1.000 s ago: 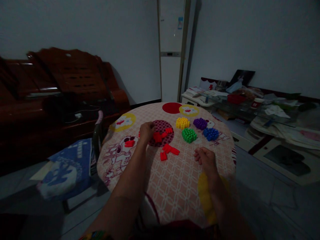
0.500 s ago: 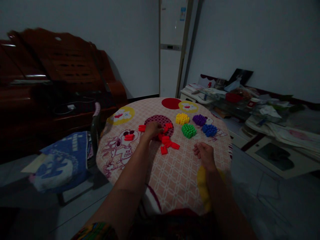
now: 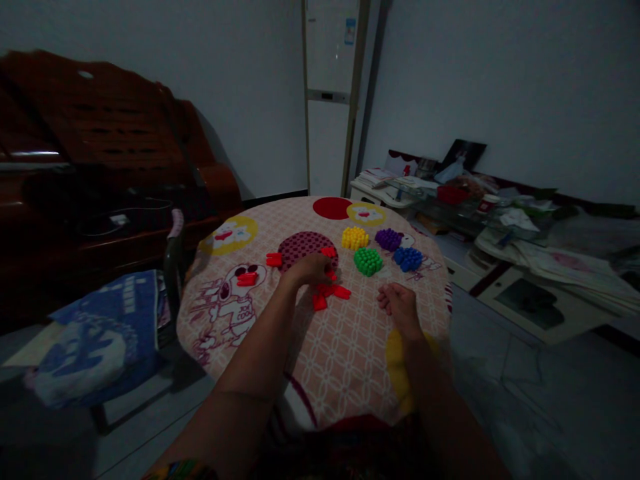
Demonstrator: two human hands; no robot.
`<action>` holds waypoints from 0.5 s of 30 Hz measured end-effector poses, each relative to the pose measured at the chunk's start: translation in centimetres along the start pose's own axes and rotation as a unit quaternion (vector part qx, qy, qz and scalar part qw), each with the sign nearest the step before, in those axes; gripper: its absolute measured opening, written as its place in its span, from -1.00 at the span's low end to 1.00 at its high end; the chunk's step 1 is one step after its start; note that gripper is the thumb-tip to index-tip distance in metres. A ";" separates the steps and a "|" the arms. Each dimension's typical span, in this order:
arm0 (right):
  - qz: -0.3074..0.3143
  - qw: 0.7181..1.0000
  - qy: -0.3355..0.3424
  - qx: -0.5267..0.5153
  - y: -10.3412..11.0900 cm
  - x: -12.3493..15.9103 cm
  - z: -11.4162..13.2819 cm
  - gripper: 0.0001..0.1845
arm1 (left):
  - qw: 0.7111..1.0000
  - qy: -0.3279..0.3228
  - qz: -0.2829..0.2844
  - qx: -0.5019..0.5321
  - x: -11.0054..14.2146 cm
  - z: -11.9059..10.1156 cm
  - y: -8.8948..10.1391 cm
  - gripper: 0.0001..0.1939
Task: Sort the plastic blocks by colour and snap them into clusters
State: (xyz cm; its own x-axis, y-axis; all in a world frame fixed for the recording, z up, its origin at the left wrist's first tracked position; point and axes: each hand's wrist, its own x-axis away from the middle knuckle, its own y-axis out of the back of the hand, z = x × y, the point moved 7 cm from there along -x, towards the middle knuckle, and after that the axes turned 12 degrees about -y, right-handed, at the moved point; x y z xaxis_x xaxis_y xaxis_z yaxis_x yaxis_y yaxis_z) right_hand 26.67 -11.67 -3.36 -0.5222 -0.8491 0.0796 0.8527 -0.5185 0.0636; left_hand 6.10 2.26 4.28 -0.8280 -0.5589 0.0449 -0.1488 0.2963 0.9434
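Note:
My left hand reaches over a loose group of red plastic pieces, its fingers bent down and pinched at a red piece that they partly cover. Beyond the fingertips another red piece shows on the dotted circle. Two more lie to the left, a forked one and one on the printed dog's face. My right hand rests on the cloth with curled fingers, and nothing shows in it. Nearest to it are a green knobbly cluster and a blue one.
Behind the green cluster sit a yellow cluster and a purple one. A patterned cloth covers the round table. On the left stands a chair with a blue cover; on the right, a cluttered cabinet.
My left hand has shifted right and a little nearer, over the red group. The forked piece at left is now apart from it. My right hand stays put; the view has turned slightly right.

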 end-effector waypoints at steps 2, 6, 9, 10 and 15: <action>0.001 1.000 -0.003 0.005 0.0 0.1 0.0 -0.63 | 0.997 -0.052 -0.034 0.052 -0.5 -1.2 0.0 -0.74; 0.005 1.000 -0.008 0.011 -0.1 0.3 0.3 -0.63 | 0.978 -0.133 -0.067 0.143 -2.1 -4.7 -1.9 -0.66; 0.010 1.000 -0.018 -0.004 -0.2 0.3 0.3 -0.56 | 0.969 -0.165 -0.084 0.165 -3.2 -7.4 -4.0 -0.72; 0.010 1.000 -0.022 -0.008 -0.2 0.2 0.2 -0.54 | 0.968 -0.165 -0.095 0.161 -3.4 -8.0 -4.5 -0.75; -0.028 0.999 -0.009 0.025 0.2 -0.1 -0.3 -0.55 | 0.956 -0.156 -0.155 0.192 -3.3 -9.1 -5.2 -0.70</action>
State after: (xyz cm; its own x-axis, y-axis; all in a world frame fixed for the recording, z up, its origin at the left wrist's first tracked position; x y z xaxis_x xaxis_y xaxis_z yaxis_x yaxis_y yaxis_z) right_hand 26.87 -11.76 -3.61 -0.5704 -0.8161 0.0928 0.8202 -0.5597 0.1188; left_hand 14.52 -4.43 2.24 -0.8237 -0.4257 -0.3746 -0.5519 0.4503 0.7019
